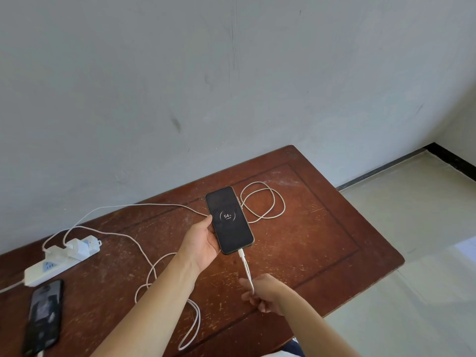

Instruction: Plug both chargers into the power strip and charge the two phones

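Note:
My left hand holds a black phone above the wooden table; its screen shows a charging ring reading 54%. A white cable is plugged into the phone's bottom end and runs down to my right hand, whose fingers pinch it. A second black phone lies flat at the near left, its screen lit. The white power strip sits at the left with two white chargers plugged in side by side.
Loose white cable coils lie behind the held phone and in loops in front of my left forearm. A grey wall runs along the table's far edge. Pale floor tiles lie to the right.

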A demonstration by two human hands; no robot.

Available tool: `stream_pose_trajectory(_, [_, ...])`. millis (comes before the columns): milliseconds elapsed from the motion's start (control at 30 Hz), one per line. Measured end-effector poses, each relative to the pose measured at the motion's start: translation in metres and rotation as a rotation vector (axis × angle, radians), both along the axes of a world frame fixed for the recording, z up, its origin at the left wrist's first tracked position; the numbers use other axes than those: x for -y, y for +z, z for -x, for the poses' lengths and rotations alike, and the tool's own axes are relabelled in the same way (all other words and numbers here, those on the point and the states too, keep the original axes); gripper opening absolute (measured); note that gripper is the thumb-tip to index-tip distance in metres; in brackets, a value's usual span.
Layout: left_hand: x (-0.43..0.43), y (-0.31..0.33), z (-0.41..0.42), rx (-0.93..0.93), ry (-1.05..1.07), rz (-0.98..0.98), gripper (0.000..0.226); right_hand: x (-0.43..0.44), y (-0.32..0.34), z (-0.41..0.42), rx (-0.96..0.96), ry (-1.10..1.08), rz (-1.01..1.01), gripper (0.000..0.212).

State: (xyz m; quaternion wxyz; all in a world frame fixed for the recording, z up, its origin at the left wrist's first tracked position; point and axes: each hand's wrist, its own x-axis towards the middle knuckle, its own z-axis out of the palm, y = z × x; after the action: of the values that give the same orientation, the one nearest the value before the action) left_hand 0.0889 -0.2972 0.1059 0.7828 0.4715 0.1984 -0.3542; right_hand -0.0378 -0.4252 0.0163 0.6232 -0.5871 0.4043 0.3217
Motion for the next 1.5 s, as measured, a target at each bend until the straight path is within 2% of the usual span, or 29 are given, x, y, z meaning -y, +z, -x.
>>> stream_pose_trajectory(67, [0.001,-0.004,-0.001,-0.003,-0.005,-0.009,0.033,-0.002,-0.002,0.003,0.105,-0.106,-0.015,0.017])
stream_pose_trajectory(133, [0.001,-0.008,-0.002,0.004,0.004,-0.026,0.033,0.001,-0.001,0.002,0.205,-0.284,0.018,0.014])
stream_pose_trajectory(267, [0.000,-0.021,-0.002,-0.014,0.041,-0.081,0.030,0.022,-0.002,0.001,0.293,-0.523,0.258,0.025])
stream_pose_trajectory(400, [0.007,-0.043,0.006,-0.097,0.103,-0.161,0.028,0.047,-0.006,0.006,0.294,-0.644,0.407,0.030])
stream_pose_trajectory(533, [0.020,-0.067,0.021,-0.160,0.096,-0.236,0.030,0.062,-0.013,0.015,0.253,-0.595,0.515,0.032])
stream_pose_trajectory(1000, [0.038,-0.095,0.040,-0.143,-0.040,-0.430,0.039,0.078,-0.043,0.027,0.256,-0.559,0.482,0.030])
stream_pose_trajectory(1133, [0.034,-0.089,0.041,-0.101,-0.109,-0.477,0.034,0.083,-0.045,0.028,0.243,-0.456,0.512,0.030])
stream_pose_trajectory(1333, [0.031,-0.082,0.048,-0.022,-0.218,-0.522,0.053,0.084,-0.043,0.031,0.262,-0.321,0.592,0.031])
stream_pose_trajectory(1500, [0.018,-0.085,0.057,0.084,-0.364,-0.598,0.058,0.086,-0.032,0.033,0.281,-0.153,0.654,0.031])
